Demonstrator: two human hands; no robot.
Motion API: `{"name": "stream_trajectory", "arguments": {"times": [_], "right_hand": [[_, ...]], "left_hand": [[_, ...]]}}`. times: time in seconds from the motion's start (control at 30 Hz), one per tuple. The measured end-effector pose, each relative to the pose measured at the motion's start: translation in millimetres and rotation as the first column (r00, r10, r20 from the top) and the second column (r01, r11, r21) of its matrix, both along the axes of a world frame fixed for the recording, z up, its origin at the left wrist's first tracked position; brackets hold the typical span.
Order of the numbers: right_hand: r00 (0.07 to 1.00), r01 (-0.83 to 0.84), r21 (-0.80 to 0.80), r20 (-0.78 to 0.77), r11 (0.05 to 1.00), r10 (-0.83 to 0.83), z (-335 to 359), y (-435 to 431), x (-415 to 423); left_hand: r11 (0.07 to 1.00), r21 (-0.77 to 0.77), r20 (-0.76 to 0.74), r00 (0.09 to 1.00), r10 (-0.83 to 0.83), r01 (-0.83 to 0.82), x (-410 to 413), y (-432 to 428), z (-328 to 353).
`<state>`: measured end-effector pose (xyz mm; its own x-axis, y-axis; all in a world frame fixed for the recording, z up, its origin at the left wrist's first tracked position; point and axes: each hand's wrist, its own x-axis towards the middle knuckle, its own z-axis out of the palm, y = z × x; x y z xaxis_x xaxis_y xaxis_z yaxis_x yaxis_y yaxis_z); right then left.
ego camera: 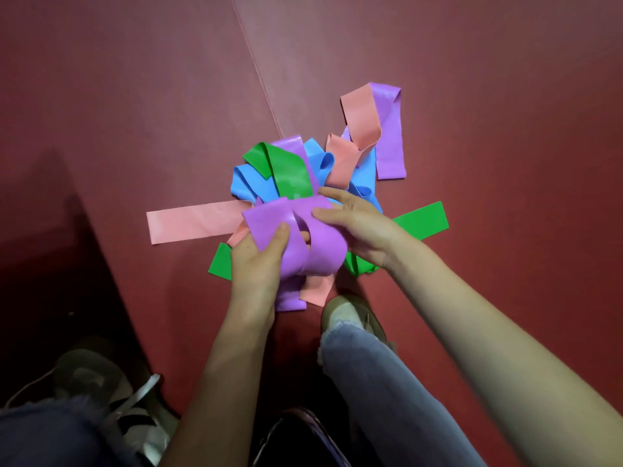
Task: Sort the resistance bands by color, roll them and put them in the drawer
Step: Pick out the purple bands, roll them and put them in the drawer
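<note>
A tangled heap of resistance bands lies on the dark red floor mat (135,129): purple, green, blue and pink strips. On top, nearest me, is a looped purple band (323,247). My left hand (259,261) pinches its flat end, thumb on top. My right hand (354,227) grips the loop's right side, fingers curled over it. A green band (290,170) and a blue band (246,187) lie behind. One pink band (192,224) sticks out to the left. A second purple band (389,136) lies at the far right. No drawer is in view.
My right leg in jeans (377,372) and shoe (347,315) stand just below the heap. My left shoe (101,375) is at the lower left. A seam in the mat (259,75) runs from the top to the heap. A dark shadow covers the left side.
</note>
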<state>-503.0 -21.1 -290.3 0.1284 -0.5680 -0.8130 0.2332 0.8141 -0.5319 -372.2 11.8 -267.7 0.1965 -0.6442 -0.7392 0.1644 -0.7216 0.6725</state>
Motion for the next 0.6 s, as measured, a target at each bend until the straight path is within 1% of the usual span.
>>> {"name": "stream_trajectory", "arguments": {"times": [0.13, 0.23, 0.27, 0.37, 0.5, 0.6], "right_hand": [[0.999, 0.005, -0.196, -0.033, 0.981, -0.012, 9.0, 10.0, -0.3], [0.999, -0.031, -0.326, -0.02, 0.945, 0.026, 18.8, 13.3, 6.2], [0.999, -0.035, -0.346, -0.02, 0.937, 0.03, 22.3, 13.8, 9.6], [0.997, -0.023, -0.373, -0.083, 0.928, -0.008, 29.1, 12.7, 16.2], [0.987, -0.032, -0.39, -0.158, 0.92, -0.032, 36.2, 9.7, 24.7], [0.966, 0.0, -0.402, -0.238, 0.916, -0.104, 36.3, 7.8, 34.4]], "left_hand": [[0.998, 0.019, -0.025, 0.998, 0.063, -0.062, -4.7, -3.1, -4.5], [0.997, 0.023, -0.062, 0.995, 0.073, -0.072, -6.1, -1.8, -9.4], [0.998, 0.017, -0.069, 0.995, 0.069, -0.068, -6.2, -1.4, -10.3], [0.999, -0.003, -0.067, 0.996, 0.054, -0.055, -5.4, -5.8, -6.5], [0.999, -0.043, -0.132, 0.991, -0.017, 0.011, -6.6, -13.4, -1.1], [0.994, -0.062, -0.069, 0.993, -0.095, 0.09, -11.4, -14.4, -0.8]]}}
